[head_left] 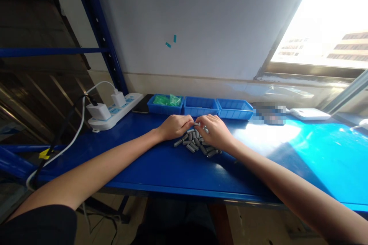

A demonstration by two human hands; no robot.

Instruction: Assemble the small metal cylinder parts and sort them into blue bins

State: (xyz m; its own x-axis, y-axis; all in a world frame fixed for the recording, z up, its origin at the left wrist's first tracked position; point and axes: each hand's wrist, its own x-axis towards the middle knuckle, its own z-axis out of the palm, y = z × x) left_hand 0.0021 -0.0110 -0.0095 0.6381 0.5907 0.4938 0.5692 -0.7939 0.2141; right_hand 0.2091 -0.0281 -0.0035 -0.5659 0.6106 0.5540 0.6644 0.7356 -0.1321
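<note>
Above a heap of short grey metal cylinders (197,142), my two hands meet fingertip to fingertip. A small grey metal cylinder (196,124) shows between them, partly covered by the fingers. My left hand (176,126) is closed, its thumb and forefinger pinching the left end of that piece. My right hand (216,130) is closed too, pinching the other end. Small shiny metal bits (205,129) show under the right fingers; their kind is too small to make out. Part of the heap is hidden behind the right hand.
Behind my hands stand a blue bin with green plastic bags (166,100), a middle blue bin (201,113) and a right blue bin (235,114). A white power strip (126,108) with plugs and a dark phone-like slab (141,106) lie left; a white box (309,114) lies right.
</note>
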